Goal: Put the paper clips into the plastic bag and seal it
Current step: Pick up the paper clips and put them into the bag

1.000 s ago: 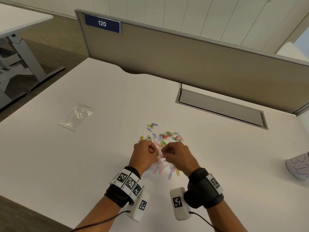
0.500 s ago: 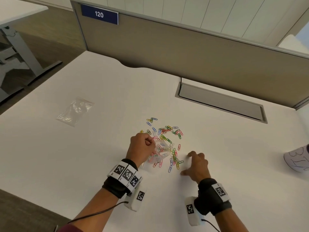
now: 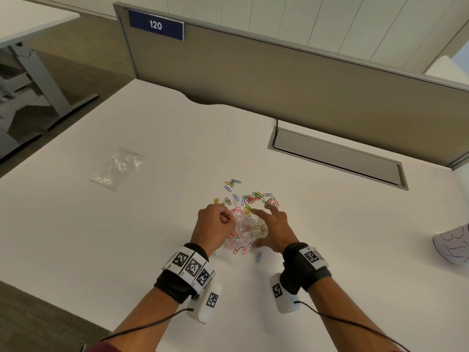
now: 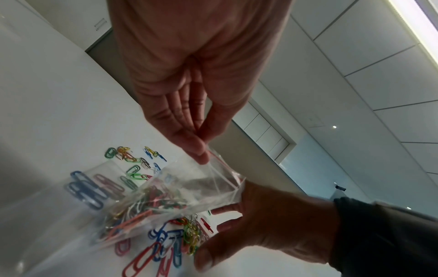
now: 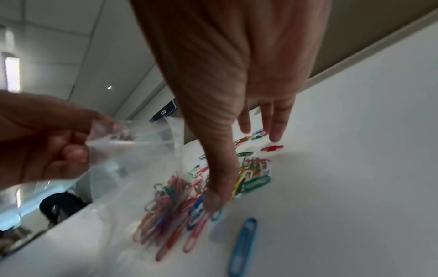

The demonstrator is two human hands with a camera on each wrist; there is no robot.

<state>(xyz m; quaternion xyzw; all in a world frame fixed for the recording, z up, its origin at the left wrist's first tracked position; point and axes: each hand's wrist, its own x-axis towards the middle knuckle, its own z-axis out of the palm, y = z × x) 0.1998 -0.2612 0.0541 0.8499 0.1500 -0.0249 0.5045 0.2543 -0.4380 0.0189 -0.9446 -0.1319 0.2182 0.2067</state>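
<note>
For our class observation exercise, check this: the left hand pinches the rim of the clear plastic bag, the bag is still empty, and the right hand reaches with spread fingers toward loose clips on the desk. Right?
One detail is wrong. The plastic bag is not empty: the left wrist view shows coloured paper clips already inside it. The left hand does pinch its rim, and the right hand does reach with spread fingers toward loose clips on the desk.

A black fabric wrist wrap (image 3: 177, 280) is worn on the left forearm, and a band of white tiles printed with black square markers (image 3: 189, 266) is fastened across it. A white camera housing (image 3: 206, 303) bearing one such marker is hung beneath, and a thin black cable (image 3: 142, 329) is led back from it. A dark red sleeve edge (image 3: 101, 348) is seen at the lower edge. The right forearm is fitted likewise: black wrap (image 3: 307, 271), marker tile (image 3: 312, 256), white housing (image 3: 283, 293), black cable (image 3: 337, 322).
</note>
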